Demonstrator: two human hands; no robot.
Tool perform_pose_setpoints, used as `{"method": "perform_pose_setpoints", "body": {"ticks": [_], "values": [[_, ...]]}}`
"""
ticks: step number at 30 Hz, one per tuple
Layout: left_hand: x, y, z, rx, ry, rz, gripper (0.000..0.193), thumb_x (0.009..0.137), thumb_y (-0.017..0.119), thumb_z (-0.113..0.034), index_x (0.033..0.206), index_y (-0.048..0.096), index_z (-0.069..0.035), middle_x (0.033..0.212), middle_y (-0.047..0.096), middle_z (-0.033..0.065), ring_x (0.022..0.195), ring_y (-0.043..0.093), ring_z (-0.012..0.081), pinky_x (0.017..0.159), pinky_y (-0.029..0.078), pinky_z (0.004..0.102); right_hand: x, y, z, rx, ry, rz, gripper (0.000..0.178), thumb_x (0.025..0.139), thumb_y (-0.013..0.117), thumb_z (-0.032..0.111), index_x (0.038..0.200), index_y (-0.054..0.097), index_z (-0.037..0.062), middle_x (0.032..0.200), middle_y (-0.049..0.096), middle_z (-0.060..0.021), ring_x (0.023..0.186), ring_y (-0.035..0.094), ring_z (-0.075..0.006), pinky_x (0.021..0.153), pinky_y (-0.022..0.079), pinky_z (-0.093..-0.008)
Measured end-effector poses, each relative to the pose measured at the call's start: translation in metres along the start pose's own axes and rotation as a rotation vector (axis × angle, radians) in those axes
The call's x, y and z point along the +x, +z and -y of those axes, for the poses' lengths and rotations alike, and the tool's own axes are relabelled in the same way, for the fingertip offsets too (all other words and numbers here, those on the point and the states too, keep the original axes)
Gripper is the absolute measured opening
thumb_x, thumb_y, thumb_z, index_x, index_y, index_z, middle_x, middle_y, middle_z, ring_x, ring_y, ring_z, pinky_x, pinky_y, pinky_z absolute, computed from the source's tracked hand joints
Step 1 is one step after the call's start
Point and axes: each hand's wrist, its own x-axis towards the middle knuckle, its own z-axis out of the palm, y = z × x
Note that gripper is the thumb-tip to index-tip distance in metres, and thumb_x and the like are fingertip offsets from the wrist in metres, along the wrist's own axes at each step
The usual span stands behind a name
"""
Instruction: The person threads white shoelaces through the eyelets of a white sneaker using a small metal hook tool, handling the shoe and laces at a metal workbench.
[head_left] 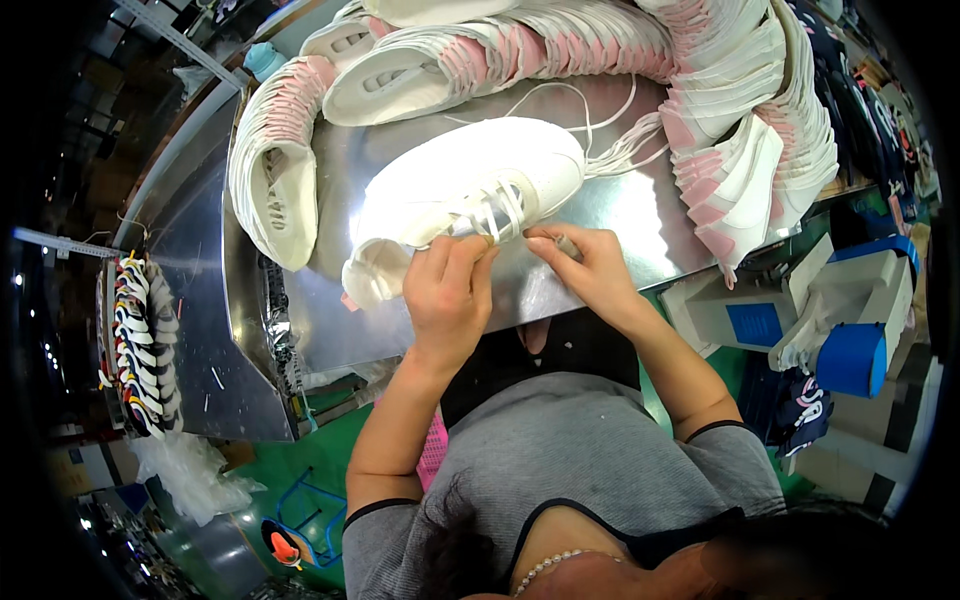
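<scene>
A white sneaker (455, 175) lies tilted on its side on the metal table, its collar toward the left and its toe toward the upper right. White lace (507, 205) crosses part of its lacing area. My left hand (448, 290) is closed in a pinch at the edge of the lacing, against the shoe. Beside it, my right hand (590, 270) is closed too, fingertips near the lace. A short grey rod-like piece (568, 247) shows between its fingers; its kind is unclear. Loose white shoelaces (625, 155) lie bundled beyond the toe.
Nested rows of white-and-pink shoe uppers (500, 60) curve along the table's far side, with more stacks at the left (277, 200) and right (730, 170). The metal table (330, 325) ends just before my body. Blue-and-grey equipment (850, 350) stands at the right.
</scene>
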Motion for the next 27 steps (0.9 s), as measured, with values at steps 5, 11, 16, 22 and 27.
{"method": "perform_pose_setpoints", "body": {"ticks": [5, 11, 16, 22, 27], "values": [[0.008, -0.008, -0.003, 0.006, 0.048, 0.002, 0.023, 0.077, 0.079, 0.002, 0.092, 0.064, -0.007, 0.081, 0.064, 0.0077, 0.07, 0.061, 0.0276, 0.062, 0.045, 0.0382, 0.014, 0.014, 0.01, -0.005, -0.182, -0.115, 0.029, 0.09, 0.075, 0.026, 0.103, 0.073, -0.0002, 0.062, 0.063, -0.0095, 0.055, 0.055, -0.0084, 0.052, 0.043, -0.0271], [0.016, -0.022, -0.012, 0.017, 0.06, 0.0, 0.024, 0.077, 0.079, 0.003, 0.094, 0.066, -0.006, 0.082, 0.065, 0.0084, 0.069, 0.061, 0.0271, 0.063, 0.047, 0.0372, 0.003, 0.012, 0.011, -0.034, 0.002, 0.079, 0.019, 0.089, 0.077, 0.019, 0.095, 0.074, 0.0018, 0.07, 0.063, -0.0065, 0.057, 0.057, -0.0112, 0.055, 0.046, -0.0284], [0.002, -0.004, 0.008, -0.094, -0.122, 0.213, 0.026, 0.079, 0.078, -0.003, 0.103, 0.069, -0.001, 0.085, 0.062, 0.0126, 0.076, 0.061, 0.0307, 0.068, 0.047, 0.039, -0.053, 0.002, -0.036, 0.013, -0.182, 0.381, 0.02, 0.093, 0.073, 0.02, 0.093, 0.073, 0.0002, 0.093, 0.063, -0.0063, 0.062, 0.061, -0.0125, 0.063, 0.051, -0.029], [-0.047, 0.017, 0.035, -0.047, -0.346, 0.46, 0.025, 0.085, 0.074, -0.012, 0.107, 0.071, 0.0, 0.089, 0.063, 0.0168, 0.084, 0.063, 0.0355, 0.075, 0.049, 0.0413, -0.01, 0.012, -0.021, 0.237, 0.198, 0.184, 0.017, 0.09, 0.073, 0.008, 0.104, 0.075, -0.0003, 0.092, 0.067, -0.0034, 0.084, 0.064, -0.0134, 0.079, 0.05, -0.027], [-0.037, 0.022, 0.044, -0.188, -0.447, 0.543, 0.028, 0.085, 0.075, -0.018, 0.106, 0.071, 0.0, 0.099, 0.07, 0.0179, 0.094, 0.066, 0.0352, 0.084, 0.05, 0.042, 0.024, 0.036, -0.046, 0.003, -0.217, -0.056, 0.016, 0.086, 0.077, 0.012, 0.099, 0.075, 0.0034, 0.086, 0.064, -0.0048, 0.066, 0.062, -0.0125, 0.059, 0.05, -0.0285]]}}
